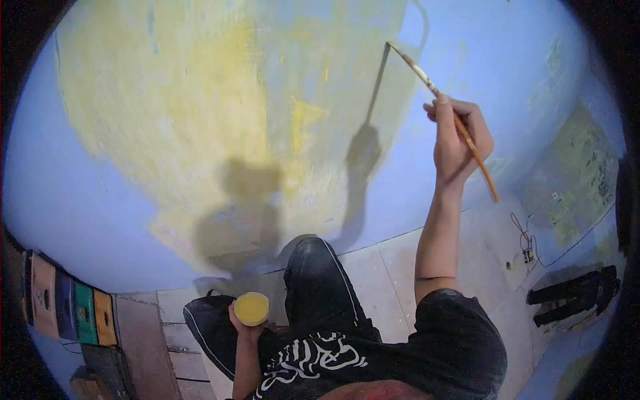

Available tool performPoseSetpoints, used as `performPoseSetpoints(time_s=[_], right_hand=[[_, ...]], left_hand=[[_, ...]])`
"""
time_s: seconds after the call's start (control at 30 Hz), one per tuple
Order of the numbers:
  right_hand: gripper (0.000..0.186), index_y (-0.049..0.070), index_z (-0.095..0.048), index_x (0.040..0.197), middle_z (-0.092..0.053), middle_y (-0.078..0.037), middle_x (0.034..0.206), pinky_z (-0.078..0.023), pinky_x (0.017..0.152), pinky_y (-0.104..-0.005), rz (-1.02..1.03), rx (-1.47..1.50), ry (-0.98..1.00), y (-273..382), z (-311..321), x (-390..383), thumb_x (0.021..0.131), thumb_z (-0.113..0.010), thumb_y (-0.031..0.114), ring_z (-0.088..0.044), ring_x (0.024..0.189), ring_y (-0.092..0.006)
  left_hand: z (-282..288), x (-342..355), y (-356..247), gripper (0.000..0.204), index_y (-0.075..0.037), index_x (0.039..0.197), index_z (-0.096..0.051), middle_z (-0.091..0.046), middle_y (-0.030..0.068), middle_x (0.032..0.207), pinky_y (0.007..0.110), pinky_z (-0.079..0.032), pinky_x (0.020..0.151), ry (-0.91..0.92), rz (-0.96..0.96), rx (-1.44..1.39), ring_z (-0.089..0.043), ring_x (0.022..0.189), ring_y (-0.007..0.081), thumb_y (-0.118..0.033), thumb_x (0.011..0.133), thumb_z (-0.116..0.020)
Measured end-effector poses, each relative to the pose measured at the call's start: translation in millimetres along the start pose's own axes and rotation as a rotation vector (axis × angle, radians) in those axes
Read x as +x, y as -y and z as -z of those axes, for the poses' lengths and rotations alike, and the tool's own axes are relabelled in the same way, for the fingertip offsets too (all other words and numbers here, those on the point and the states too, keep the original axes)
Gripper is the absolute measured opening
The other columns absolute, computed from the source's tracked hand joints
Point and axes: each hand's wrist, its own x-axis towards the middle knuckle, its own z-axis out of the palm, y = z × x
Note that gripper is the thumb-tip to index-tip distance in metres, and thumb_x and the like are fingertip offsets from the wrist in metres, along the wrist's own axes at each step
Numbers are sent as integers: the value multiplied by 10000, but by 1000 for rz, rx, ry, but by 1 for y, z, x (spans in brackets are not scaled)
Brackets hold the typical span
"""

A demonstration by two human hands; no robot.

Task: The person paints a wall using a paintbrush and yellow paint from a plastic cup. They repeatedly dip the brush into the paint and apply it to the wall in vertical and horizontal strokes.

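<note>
My right hand [460,137] is closed round the middle of a long thin paintbrush [480,162] with an orange-brown handle. Its dark tip meets the wall near the edge of a large yellow painted area [200,87], beside the pale blue wall [500,60]. Low in front of my body, my left hand [241,324] grips a round cup of yellow paint [252,309]; most of its fingers are hidden behind the cup. Shadows of my head, arm and brush fall across the yellow paint.
Coloured drawer-like boxes [83,310] stand at the lower left by the wall. A thin cable [527,243] and dark folded stand or cloth-like items [573,293] lie on the floor [393,277] at right. My bent knees [317,267] are close to the wall.
</note>
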Motion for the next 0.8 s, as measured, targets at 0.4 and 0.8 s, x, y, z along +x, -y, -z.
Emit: performPoseSetpoints(time_s=[0.4, 0.8], right_hand=[[139, -48, -661, 844, -693, -147, 711, -574, 597, -278, 52, 98, -86, -24, -15, 15, 890, -664, 83, -715, 670, -196], [131, -80, -643, 856, -683, -170, 742, -593, 620, -298, 29, 151, -121, -10, -14, 17, 896, -639, 44, -712, 689, -214]], left_hand=[[-2, -5, -8, 591, -133, 1101, -625, -673, 75, 985, 429, -566, 620, 205, 67, 95, -675, 858, 287, -624, 876, -384], [16, 7, -10, 550, -119, 1107, -628, -673, 92, 1005, 439, -571, 680, 379, 132, 4, -671, 892, 295, -572, 883, -414]])
